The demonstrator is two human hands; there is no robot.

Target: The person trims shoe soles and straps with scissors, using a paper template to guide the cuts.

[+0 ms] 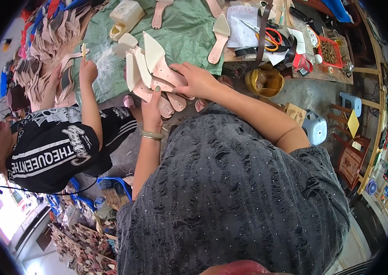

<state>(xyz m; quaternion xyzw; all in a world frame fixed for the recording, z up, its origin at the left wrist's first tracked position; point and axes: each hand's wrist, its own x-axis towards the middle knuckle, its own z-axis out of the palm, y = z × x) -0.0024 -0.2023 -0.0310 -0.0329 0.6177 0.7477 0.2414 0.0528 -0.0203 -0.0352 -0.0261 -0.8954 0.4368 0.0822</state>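
Note:
A fan of several pink and cream shoe insoles [150, 75] is held between both my hands above the floor. My left hand [152, 110], with a bangle at the wrist, grips the stack from below. My right hand [197, 81] presses on the insoles from the right side. The insoles' pointed cream ends stick up toward a green sheet [185, 32] spread on the table.
A person in a black printed shirt [54, 149] sits at my left, one hand [87, 71] raised by the green sheet. Loose insoles [220, 39], scissors [267, 36], a yellow tub [263, 81], a blue stool [351, 101] and piles of cut pieces [42, 41] lie around.

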